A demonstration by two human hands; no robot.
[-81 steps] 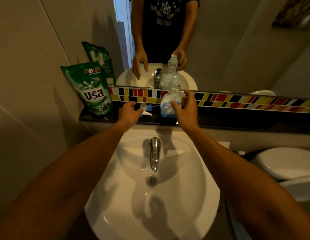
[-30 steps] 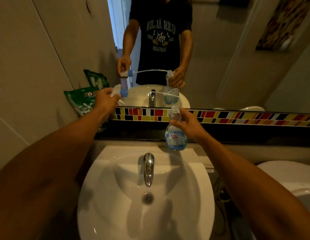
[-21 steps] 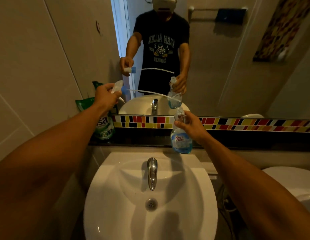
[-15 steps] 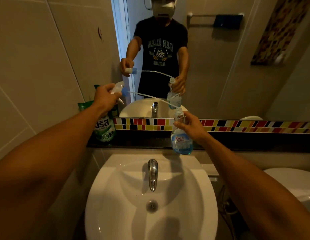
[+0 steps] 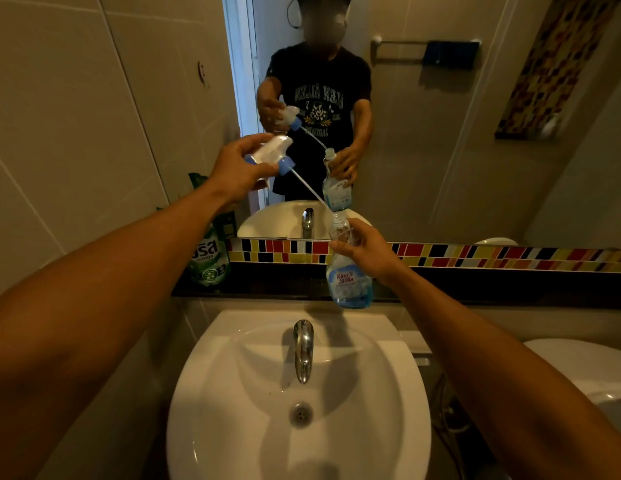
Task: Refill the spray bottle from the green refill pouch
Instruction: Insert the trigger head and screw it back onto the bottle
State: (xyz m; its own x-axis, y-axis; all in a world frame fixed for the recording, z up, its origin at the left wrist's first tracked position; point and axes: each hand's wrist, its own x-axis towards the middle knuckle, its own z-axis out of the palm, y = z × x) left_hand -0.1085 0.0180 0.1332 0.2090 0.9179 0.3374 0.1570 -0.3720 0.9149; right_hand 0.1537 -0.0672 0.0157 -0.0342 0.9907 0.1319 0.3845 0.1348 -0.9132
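Observation:
My right hand (image 5: 366,251) grips the neck of the clear spray bottle (image 5: 349,282), which holds a little blue liquid and hangs above the back of the sink. My left hand (image 5: 238,169) holds the white and blue trigger sprayer head (image 5: 272,152) up and to the left. Its thin dip tube (image 5: 309,190) slants down, with the end at the bottle's open mouth. The green refill pouch (image 5: 210,259) stands on the dark ledge at the left, partly hidden behind my left forearm.
A white sink (image 5: 298,403) with a chrome tap (image 5: 303,348) lies below my hands. A dark ledge (image 5: 510,287) with a coloured tile strip runs under the mirror (image 5: 423,133). A white toilet (image 5: 579,368) stands at the right. A tiled wall closes the left.
The bottle was lifted off the ledge. My left hand drew the sprayer head out and up, then tilted it, so the tube now slants steeply with only its end at the bottle's mouth.

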